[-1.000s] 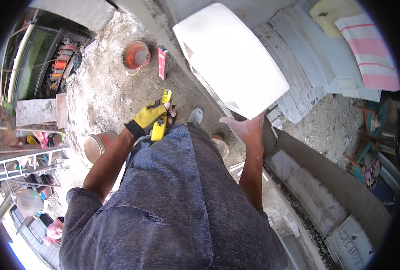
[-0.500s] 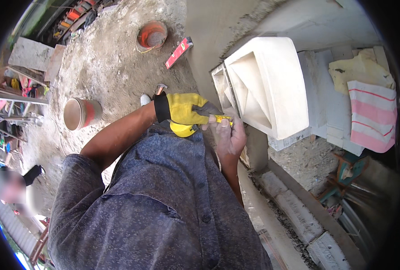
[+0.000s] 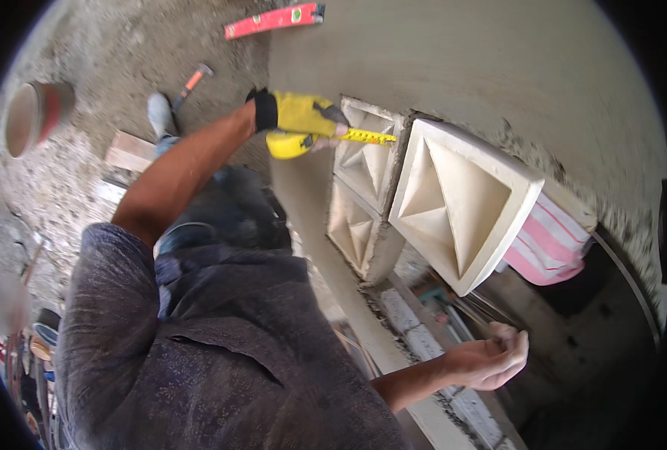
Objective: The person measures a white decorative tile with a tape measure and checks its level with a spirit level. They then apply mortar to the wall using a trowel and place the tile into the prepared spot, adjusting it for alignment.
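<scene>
My left hand [image 3: 301, 114], in a yellow glove with a black cuff, grips a yellow tape measure [image 3: 290, 145]. A short length of its blade [image 3: 371, 136] sticks out across the upper of two cream decorative vent blocks [image 3: 352, 221] set in the wall. Right of them, a larger cream block [image 3: 491, 161] with triangular recesses juts out from the wall. My bare right hand [image 3: 491, 358] is below that block, away from the tape. Its fingers are curled in, and nothing shows in them.
A red spirit level [image 3: 273, 20] lies at the top. On the ground at left are a hammer [image 3: 191, 86], a bucket [image 3: 37, 116] and a wood offcut [image 3: 128, 150]. A pink-striped sack [image 3: 547, 244] hangs behind the large block. Rough grey blocks [image 3: 423, 345] line the lower wall.
My right hand has left the tape measure and moved down and right. My left hand has brought the tape up to the set-in vent block, with more blade showing. The view has shifted toward the wall.
</scene>
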The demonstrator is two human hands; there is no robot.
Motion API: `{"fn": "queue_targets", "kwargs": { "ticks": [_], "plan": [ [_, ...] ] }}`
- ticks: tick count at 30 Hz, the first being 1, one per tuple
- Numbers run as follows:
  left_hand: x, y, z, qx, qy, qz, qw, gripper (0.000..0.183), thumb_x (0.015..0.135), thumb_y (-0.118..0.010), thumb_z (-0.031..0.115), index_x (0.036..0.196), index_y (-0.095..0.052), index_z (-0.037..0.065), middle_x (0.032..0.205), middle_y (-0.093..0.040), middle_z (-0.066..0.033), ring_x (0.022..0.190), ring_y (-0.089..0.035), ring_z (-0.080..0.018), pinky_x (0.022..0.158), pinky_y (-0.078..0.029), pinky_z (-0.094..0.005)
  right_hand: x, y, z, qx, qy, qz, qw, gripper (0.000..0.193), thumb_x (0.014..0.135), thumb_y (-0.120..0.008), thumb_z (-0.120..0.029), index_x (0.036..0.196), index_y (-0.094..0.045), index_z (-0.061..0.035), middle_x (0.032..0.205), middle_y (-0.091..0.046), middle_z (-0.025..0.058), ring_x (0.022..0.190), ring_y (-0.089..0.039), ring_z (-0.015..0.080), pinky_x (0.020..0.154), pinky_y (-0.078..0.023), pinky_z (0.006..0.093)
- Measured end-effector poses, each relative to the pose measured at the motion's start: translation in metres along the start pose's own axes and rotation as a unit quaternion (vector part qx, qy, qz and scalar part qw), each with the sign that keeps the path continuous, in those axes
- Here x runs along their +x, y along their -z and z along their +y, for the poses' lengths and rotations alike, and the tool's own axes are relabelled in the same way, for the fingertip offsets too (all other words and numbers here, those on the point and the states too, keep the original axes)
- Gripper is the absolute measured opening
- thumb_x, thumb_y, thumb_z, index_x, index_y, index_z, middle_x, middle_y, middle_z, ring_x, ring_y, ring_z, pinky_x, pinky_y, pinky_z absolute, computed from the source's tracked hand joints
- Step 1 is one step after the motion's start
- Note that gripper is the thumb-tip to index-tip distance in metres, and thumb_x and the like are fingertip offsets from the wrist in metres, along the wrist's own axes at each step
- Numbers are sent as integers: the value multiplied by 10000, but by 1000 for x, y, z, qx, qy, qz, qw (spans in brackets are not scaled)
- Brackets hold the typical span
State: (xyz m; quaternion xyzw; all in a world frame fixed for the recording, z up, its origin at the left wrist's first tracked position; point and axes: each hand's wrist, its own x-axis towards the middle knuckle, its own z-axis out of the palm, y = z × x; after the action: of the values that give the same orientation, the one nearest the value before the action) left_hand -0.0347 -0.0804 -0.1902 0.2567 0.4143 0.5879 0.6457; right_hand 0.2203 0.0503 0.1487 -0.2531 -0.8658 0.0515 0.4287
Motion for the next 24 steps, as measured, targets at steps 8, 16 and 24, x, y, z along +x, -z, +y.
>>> {"fn": "queue_targets", "kwargs": {
  "ticks": [8, 16, 24],
  "plan": [
    [63, 37, -34, 9, -73, -114, 991, 390, 914, -665, 466, 942, -730, 82, 697, -636, 13, 651, -589, -89, 609, -470, -256, 45, -59, 44, -28, -214, -275, 937, 746, 1041, -335, -560, 1362, -449, 104, 1366, -523, 179, 1227, -516, 269, 1046, -377, 405],
    [61, 45, -7, 104, -17, -45, 993, 533, 871, -646, 550, 1099, -702, 72, 896, -707, -69, 821, -648, -189, 766, -504, -306, 41, -18, 103, -328, 215, -396, 830, 620, 989, -477, -466, 1407, -481, -8, 1352, -547, 235, 1212, -548, 414, 984, -416, 509],
    [74, 46, -19, 128, -60, -6, 990, 504, 846, -670, 546, 1112, -720, 120, 989, -728, -87, 895, -675, -236, 812, -514, -331, 56, 12, 120, -294, 280, -435, 804, 732, 905, -619, -483, 1408, -436, 16, 1356, -530, 251, 1197, -563, 401, 940, -458, 542]
  ]
}}
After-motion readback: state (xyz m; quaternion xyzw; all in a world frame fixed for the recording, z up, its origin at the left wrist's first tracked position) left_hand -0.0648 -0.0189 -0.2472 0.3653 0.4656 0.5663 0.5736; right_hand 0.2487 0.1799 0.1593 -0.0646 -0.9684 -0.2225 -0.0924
